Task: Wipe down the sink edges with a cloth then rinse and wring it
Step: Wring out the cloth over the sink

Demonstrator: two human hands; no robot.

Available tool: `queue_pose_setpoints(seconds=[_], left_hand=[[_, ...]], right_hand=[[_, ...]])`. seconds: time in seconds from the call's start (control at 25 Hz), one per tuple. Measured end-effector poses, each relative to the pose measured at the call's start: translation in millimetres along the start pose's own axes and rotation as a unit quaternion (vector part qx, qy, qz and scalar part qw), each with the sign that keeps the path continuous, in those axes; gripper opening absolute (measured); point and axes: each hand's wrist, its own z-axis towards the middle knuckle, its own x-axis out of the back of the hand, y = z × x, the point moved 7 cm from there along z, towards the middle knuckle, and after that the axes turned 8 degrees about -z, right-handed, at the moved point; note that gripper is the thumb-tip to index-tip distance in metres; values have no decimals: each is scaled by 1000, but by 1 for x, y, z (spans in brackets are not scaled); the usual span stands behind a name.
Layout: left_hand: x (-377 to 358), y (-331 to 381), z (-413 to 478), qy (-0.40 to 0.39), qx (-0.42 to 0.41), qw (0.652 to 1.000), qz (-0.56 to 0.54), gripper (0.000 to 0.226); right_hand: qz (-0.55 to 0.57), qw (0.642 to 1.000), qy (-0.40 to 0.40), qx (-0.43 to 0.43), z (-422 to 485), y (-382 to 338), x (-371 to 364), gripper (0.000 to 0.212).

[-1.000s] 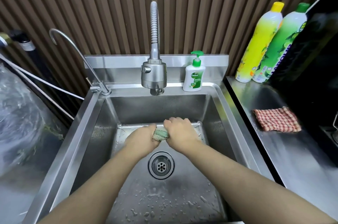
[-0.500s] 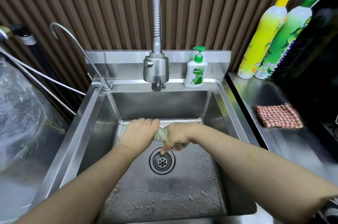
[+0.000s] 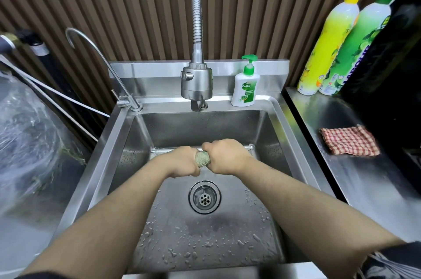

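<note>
Head camera, looking down into a steel sink (image 3: 114, 142): a person's left hand (image 3: 182, 161) and right hand (image 3: 227, 157) are both clenched around a greenish cloth (image 3: 202, 159), fists nearly touching, held low in the basin above the drain (image 3: 204, 196). Only a bunched, mottled knot of the cloth shows between the fists; it looks wet and tightly rolled. This appears to be the wringing step, late in the task. Done well, the fists twist in opposite directions, staying over the drain so runoff falls inside. No water is seen running from the faucet (image 3: 197, 83) behind. A checked rag (image 3: 349, 143) lies on the right counter.
</note>
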Motion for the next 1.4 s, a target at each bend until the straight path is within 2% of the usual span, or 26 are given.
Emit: queue_pose_setpoints(seconds=[0.08, 0.16, 0.24, 0.28, 0.32, 0.36, 0.4, 0.52, 0.6, 0.64, 0.68, 0.76, 0.84, 0.92, 1.12, 1.28, 1.4], left_hand=[[-1, -1, 3, 48, -26, 997, 56, 20], [1, -2, -1, 132, -38, 987, 88, 21], [6, 3, -15, 246, -86, 955, 142, 25], [5, 8, -26, 304, -128, 919, 215, 34], [0, 10, -35, 353, -165, 877, 282, 44], [-6, 11, -43, 394, -201, 834, 329, 51], [-10, 12, -47, 415, -231, 807, 351, 51], [0, 25, -54, 460, -293, 764, 344, 30], [15, 42, -55, 460, -352, 742, 339, 19], [19, 46, -52, 437, -379, 736, 352, 18], [23, 48, -47, 402, -391, 742, 368, 20], [23, 47, -36, 314, -361, 791, 380, 24], [19, 37, -24, 215, -228, 869, 383, 24], [9, 23, -11, 145, -104, 918, 355, 22], [5, 10, 6, 115, -43, 968, 218, 22], [1, 9, 9, 83, -43, 985, 149, 14], [-9, 5, 12, 52, -51, 988, 138, 13]], right_hand=[[28, 999, 11, -15, -2, 4, 0, 27], [45, 998, 22, -46, -3, 9, -2, 29], [78, 990, -29, -112, -4, 14, -8, 23], [179, 968, -87, -155, -7, 18, -16, 15], [322, 917, -151, -183, -10, 18, -25, 9], [436, 854, -214, -188, -13, 14, -31, 17], [499, 804, -280, -162, -18, 6, -33, 25], [551, 708, -441, -43, -30, -10, -28, 44], [550, 685, -478, 3, -32, -15, -20, 42], [543, 692, -476, 10, -31, -15, -20, 38], [526, 716, -458, 3, -28, -14, -21, 35], [456, 810, -365, -53, -17, -7, -25, 29], [351, 896, -246, -118, -9, 0, -23, 25], [267, 937, -177, -141, -7, 2, -23, 23], [178, 969, -111, -130, 1, 10, -24, 10], [111, 988, -74, -77, 4, 10, -16, 5], [67, 994, -66, -60, 0, 10, -19, 18]])
